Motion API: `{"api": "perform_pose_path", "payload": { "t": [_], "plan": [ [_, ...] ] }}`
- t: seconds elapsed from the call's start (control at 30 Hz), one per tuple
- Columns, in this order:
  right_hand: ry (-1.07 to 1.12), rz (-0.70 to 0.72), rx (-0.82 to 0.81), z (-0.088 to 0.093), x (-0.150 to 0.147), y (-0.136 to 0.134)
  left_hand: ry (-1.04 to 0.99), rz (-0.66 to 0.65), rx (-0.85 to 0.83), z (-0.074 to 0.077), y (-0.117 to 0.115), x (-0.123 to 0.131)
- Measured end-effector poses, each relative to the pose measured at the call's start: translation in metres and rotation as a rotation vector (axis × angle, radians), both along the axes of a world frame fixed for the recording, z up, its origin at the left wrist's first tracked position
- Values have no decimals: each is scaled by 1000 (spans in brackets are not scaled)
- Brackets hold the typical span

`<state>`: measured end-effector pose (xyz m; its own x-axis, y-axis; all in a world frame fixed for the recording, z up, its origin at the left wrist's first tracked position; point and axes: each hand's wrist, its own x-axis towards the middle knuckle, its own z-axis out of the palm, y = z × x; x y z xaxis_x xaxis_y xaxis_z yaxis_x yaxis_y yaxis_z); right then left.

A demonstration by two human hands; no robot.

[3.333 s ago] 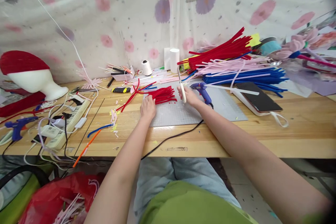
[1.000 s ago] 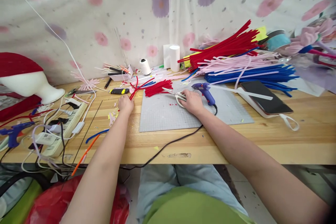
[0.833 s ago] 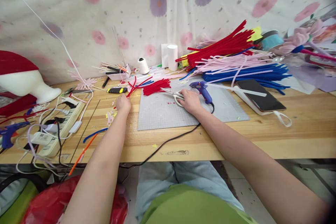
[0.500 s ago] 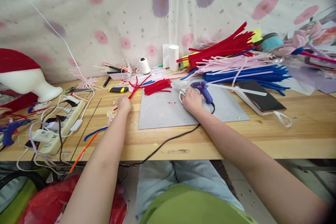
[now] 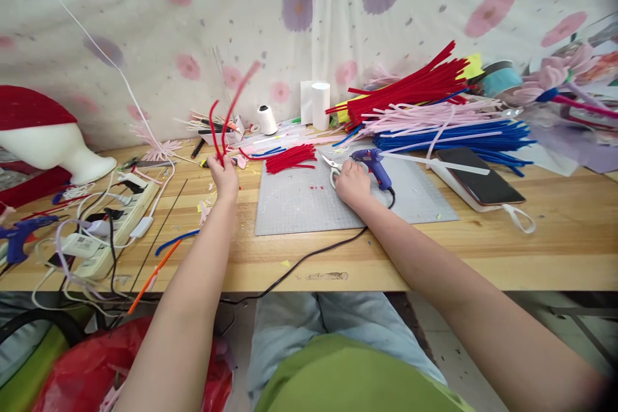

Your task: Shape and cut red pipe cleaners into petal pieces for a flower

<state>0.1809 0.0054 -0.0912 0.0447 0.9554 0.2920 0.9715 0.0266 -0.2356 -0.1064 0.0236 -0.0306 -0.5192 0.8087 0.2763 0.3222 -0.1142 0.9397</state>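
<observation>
My left hand pinches several long red pipe cleaners that stand up from its fingers, left of the grey cutting mat. Resting on the mat, my right hand is closed around the white handles of a pair of scissors; their blades point up and left. Just beyond the blades lies a pile of short red pipe cleaners. Right beside my right hand is a purple-blue glue gun. Tiny red snippets dot the mat.
Bundles of red, pink and blue pipe cleaners lie at the back right, by a phone. A power strip with tangled cables, a second glue gun and a white mannequin head occupy the left.
My left hand has tilted upward, lifting the red pipe cleaners from near the tabletop so that they now point up. My right hand stays on the scissors.
</observation>
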Motion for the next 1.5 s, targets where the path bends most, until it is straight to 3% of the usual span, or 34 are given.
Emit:
{"api": "perform_pose_path", "payload": {
  "t": [0.13, 0.2, 0.3, 0.57, 0.77, 0.93, 1.1, 1.23, 1.37, 1.43, 1.5],
  "plan": [
    [-16, -4, -2, 0, -1, 0, -432, -283, -70, 4, -18, 19],
    [-17, -9, -10, 0, -2, 0, -527, -449, -162, 5, -28, 21],
    [-16, -4, -17, 0, -2, 1, -555, -585, -293, 4, -41, 18],
    [32, 33, 116, 8, 0, 2, -527, -649, -372, -3, -55, 7],
    [23, 436, 427, 44, -35, 2, -498, -741, -430, -5, -59, 12],
    [13, 541, 401, 58, -72, 28, -468, -840, -482, 0, -65, 13],
    [14, 613, 338, 68, -78, 43, -472, -830, -458, -4, -64, 3],
    [-43, 765, 352, 70, -75, 30, -519, -814, -373, -9, -61, -2],
    [-42, 716, 285, 64, -76, 15, -528, -787, -332, -11, -58, 1],
    [-27, 676, 213, 63, -76, 14, -407, -693, -365, -14, -54, 0],
    [50, 634, 148, 66, -74, 17, -179, -492, -419, -16, -48, -5]
  ]
}}
